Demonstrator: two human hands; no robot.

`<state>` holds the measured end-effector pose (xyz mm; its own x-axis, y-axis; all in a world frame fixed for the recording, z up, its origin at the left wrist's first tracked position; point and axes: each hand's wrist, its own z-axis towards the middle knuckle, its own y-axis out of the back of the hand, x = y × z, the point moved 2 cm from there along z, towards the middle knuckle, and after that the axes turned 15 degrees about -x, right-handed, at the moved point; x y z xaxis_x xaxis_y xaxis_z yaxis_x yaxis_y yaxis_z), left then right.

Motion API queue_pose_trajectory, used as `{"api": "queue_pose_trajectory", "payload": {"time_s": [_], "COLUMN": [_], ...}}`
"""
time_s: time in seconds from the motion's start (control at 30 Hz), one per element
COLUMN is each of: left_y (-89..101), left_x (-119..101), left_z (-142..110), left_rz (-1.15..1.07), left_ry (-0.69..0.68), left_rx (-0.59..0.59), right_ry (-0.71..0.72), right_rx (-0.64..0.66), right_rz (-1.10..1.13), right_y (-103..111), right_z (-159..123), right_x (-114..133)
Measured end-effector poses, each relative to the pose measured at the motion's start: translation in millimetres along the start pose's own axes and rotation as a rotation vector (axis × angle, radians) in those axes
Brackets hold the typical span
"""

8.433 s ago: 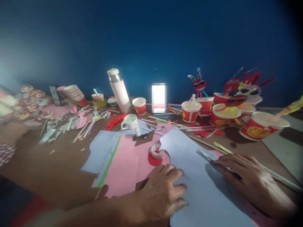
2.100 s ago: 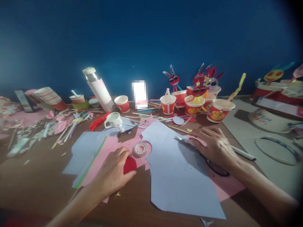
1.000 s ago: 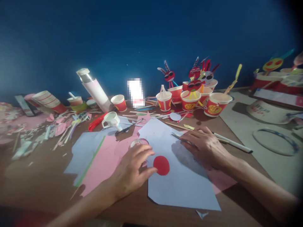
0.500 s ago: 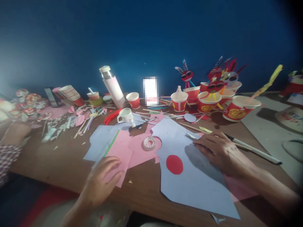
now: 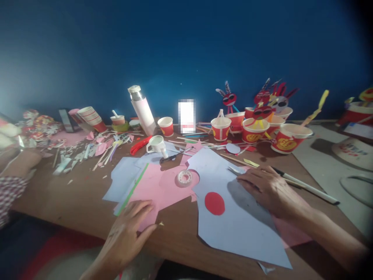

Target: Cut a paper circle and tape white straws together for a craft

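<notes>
My left hand [image 5: 129, 229] lies over the near edge of a pink paper sheet [image 5: 163, 186], open, with thumb and fingers apart. A green strip runs along the sheet's left side. On the right, my right hand [image 5: 268, 190] is closed over a pair of scissors [image 5: 235, 170]; the blade tips poke out past the fingers and the handles are hidden. Beneath it lies a large white paper [image 5: 221, 233] with cut edges. On that paper sits a red paper disc [image 5: 215, 203], left of my right hand. A tape roll [image 5: 184, 177] rests on pink paper between the hands.
Behind stand a mug [image 5: 157, 145], a thermos [image 5: 143, 112], a paper cup [image 5: 166, 126] and several cups with paper figures [image 5: 255, 130]. Paper scraps [image 5: 84, 151] litter the left side. Another person's hand [image 5: 25, 161] is at the far left. A long white rod [image 5: 311, 188] lies right.
My left hand has shifted slightly down and right, and its fingers spread more over the pink sheet, showing more green strip. My right hand stays nearly in place.
</notes>
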<state>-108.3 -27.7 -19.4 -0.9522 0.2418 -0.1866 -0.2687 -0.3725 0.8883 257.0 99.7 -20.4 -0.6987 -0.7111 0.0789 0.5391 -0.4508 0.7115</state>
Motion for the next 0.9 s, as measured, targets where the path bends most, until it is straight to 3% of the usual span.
{"api": "queue_pose_trajectory", "payload": {"time_s": [0.47, 0.67, 0.9], "left_y": [-9.9, -9.3, -8.9], "left_x": [-6.8, -1.5, 7.8], "left_z": [37.5, 33.7, 26.2], "left_rz": [0.139, 0.127, 0.05], "left_ry": [0.154, 0.149, 0.113], "left_rx": [0.047, 0.078, -0.042], "right_ry": [-0.025, -0.02, -0.013], "right_rx": [0.032, 0.048, 0.043], "right_rz": [0.026, 0.024, 0.02], "right_y": [3.3, 4.7, 5.3], "right_z": [4.2, 3.9, 4.2], "right_x": [3.4, 2.8, 3.6]}}
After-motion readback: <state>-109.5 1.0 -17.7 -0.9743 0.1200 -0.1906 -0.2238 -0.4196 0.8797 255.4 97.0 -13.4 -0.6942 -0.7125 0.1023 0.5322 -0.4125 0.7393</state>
